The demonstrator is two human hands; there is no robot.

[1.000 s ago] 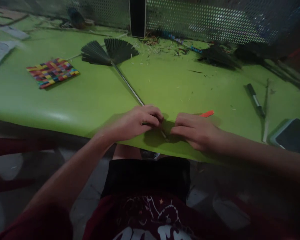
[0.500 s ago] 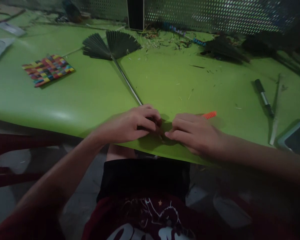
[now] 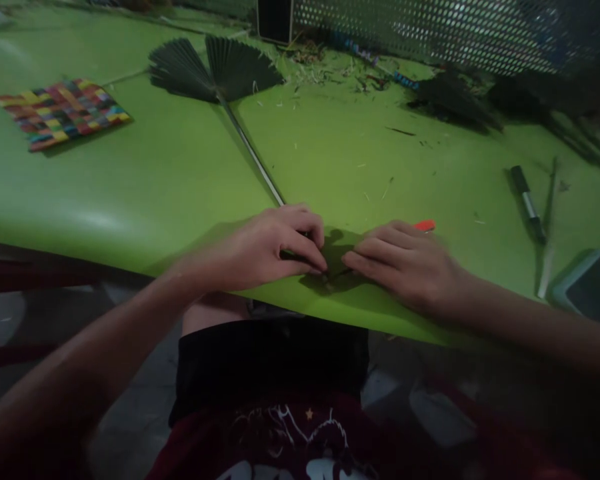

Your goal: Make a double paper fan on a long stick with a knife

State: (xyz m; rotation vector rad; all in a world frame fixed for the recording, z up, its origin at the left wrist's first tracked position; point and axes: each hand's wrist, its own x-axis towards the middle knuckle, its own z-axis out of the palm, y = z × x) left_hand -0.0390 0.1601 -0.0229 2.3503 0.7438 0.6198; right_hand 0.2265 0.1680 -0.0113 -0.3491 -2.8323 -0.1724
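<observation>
A dark green pleated leaf fan (image 3: 240, 67), split into two lobes, lies on the table with its long thin stem (image 3: 253, 153) running down toward me. My left hand (image 3: 285, 247) is closed on the stem's near end, thumb and index finger pinched close to the tip. Just to its right, my right hand (image 3: 405, 263) is closed around an orange-handled tool (image 3: 425, 225), which looks like a craft knife. Only the orange end shows behind the knuckles, and a thin dark tip pokes out toward the stem. A small gap separates the two hands.
The green table's (image 3: 105, 187) front edge runs just below my hands. A colourful woven mat (image 3: 65, 115) lies at left. A black marker (image 3: 527, 203), a pale stick (image 3: 547, 263) and a grey-green case (image 3: 590, 287) are at right. Plant scraps (image 3: 307, 53) and dark leaves (image 3: 450, 100) lie behind.
My right hand has shifted slightly right, widening the gap from my left hand. The left hand keeps its hold on the stem. The camera view has tilted and moved a little.
</observation>
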